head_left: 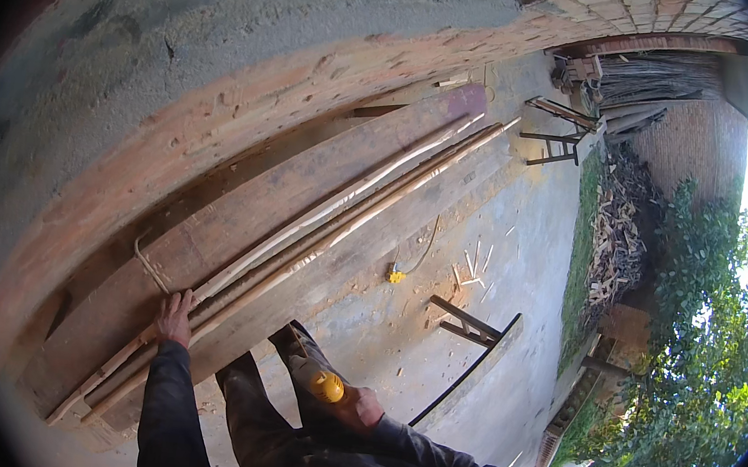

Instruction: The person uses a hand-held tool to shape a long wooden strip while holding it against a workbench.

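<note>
Long, thin wooden poles (327, 207) lie side by side along a plank bench (245, 202); pale stripped wood shows along them. My left hand (174, 318) is closed over the leftmost pole, near its close end. Low in front of my body, my right hand (362, 409) grips a yellow power tool (328, 386), held apart from the poles. Its exact kind is not clear, since its front end is hard to make out against my dark trousers. A bent metal rod or hook (150, 266) rests on the bench just beyond my left hand.
A rough wall (175, 135) runs along the bench's left side. On the floor to the right are a yellow socket with a cord (397, 277), scattered wood strips (471, 266) and a dark-legged bench (465, 321). Farther off stand a wooden stool (552, 147) and a wood-scrap heap (621, 223).
</note>
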{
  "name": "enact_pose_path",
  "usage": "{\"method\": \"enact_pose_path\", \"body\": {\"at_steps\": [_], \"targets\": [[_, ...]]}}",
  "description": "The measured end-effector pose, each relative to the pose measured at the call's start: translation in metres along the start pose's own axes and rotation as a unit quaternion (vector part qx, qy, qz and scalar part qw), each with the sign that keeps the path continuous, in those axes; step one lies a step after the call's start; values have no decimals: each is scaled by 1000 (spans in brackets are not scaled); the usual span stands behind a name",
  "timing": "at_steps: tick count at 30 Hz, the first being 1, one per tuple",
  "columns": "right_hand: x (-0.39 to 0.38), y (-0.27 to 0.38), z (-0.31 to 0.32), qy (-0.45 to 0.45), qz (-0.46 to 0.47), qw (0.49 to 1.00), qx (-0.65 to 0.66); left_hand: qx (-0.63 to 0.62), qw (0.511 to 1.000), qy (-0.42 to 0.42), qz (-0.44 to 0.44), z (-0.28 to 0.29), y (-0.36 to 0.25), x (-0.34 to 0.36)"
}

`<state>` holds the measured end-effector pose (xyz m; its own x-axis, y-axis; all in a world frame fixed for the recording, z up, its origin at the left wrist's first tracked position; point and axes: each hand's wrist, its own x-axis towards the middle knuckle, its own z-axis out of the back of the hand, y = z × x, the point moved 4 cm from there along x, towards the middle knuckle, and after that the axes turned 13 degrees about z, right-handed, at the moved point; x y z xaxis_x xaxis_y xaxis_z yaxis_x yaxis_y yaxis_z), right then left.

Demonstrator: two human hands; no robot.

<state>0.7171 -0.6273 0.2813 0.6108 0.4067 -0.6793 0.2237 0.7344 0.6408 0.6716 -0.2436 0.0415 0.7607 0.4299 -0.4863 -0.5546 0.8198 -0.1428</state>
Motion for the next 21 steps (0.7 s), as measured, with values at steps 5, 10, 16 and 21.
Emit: {"method": "enact_pose_path", "body": {"at_steps": [5, 10, 16, 21], "targets": [[9, 31, 1, 28, 6, 999, -42, -23, 999, -29, -15, -14, 17, 0], [10, 27, 0, 67, -43, 992, -102, -10, 998, -51, -22, -3, 4, 0], [13, 31, -2, 29, 3, 995, -92, -7, 998, -56, -14, -2, 6, -1], [18, 34, -2, 37, -9, 990, -136, 4, 998, -55, -10, -6, 8, -2]]}}
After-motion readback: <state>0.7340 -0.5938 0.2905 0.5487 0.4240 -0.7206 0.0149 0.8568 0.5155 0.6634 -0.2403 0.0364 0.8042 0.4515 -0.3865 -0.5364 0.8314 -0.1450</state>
